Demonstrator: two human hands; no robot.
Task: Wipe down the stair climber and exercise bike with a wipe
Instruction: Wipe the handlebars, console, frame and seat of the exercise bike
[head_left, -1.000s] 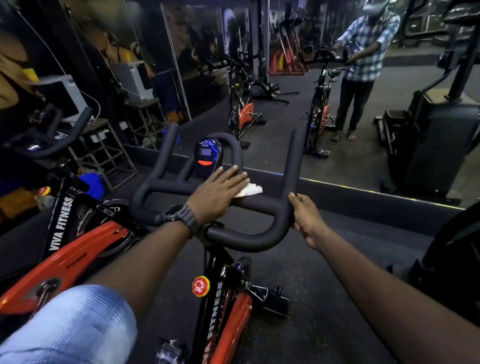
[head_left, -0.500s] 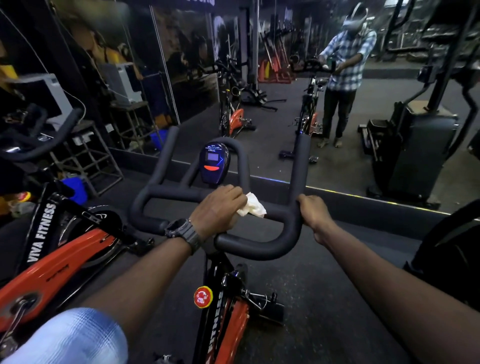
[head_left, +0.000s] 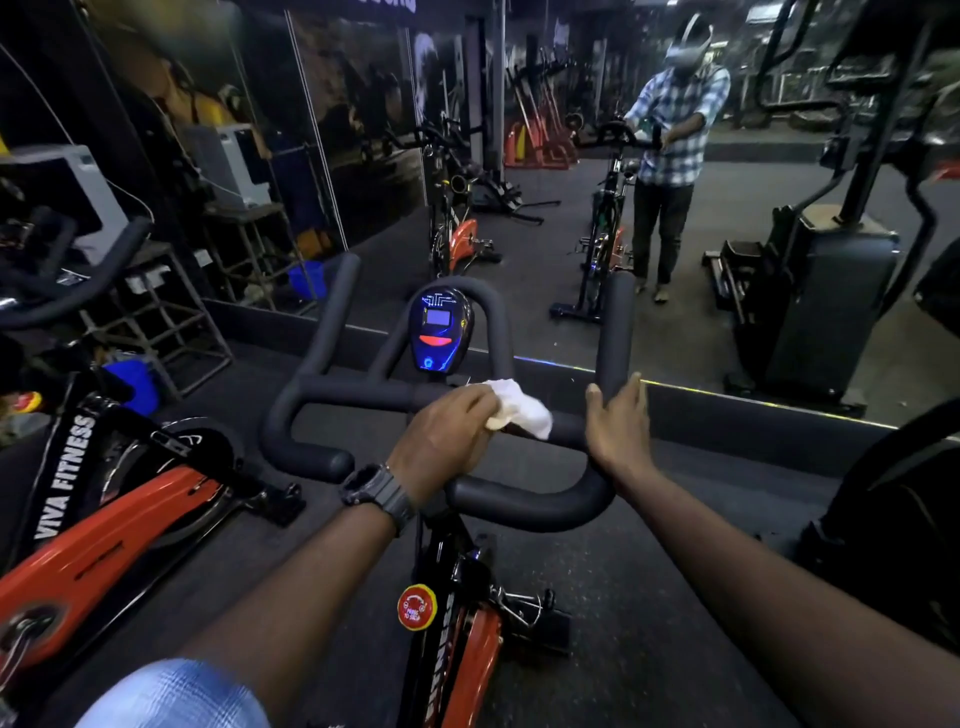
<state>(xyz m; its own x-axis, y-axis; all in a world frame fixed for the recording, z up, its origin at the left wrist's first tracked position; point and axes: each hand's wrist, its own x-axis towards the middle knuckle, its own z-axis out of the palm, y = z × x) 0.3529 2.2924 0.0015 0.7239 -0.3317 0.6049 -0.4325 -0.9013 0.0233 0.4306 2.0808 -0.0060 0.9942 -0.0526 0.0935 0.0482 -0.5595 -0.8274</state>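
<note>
The exercise bike's black handlebar (head_left: 524, 501) fills the middle of the view, with a blue display console (head_left: 439, 330) on it and an orange frame (head_left: 470, 670) below. My left hand (head_left: 447, 441), with a dark wristwatch, grips a crumpled white wipe (head_left: 519, 408) and holds it against the handlebar's crossbar, right of centre. My right hand (head_left: 618, 426) grips the base of the right upright grip. The stair climber (head_left: 826, 291) shows only as a reflection in the wall mirror at the right.
A second orange bike (head_left: 104, 525) marked VIVA FITNESS stands close on the left. A floor-level mirror straight ahead reflects a person at a bike (head_left: 670, 156). A metal stand (head_left: 171, 322) with a blue bucket (head_left: 132, 384) is at the left. Dark machine parts (head_left: 904, 525) edge the right.
My left hand slid the wipe to the right along the crossbar, toward my right hand. My right hand stayed on the right grip. The camera tilted up slightly.
</note>
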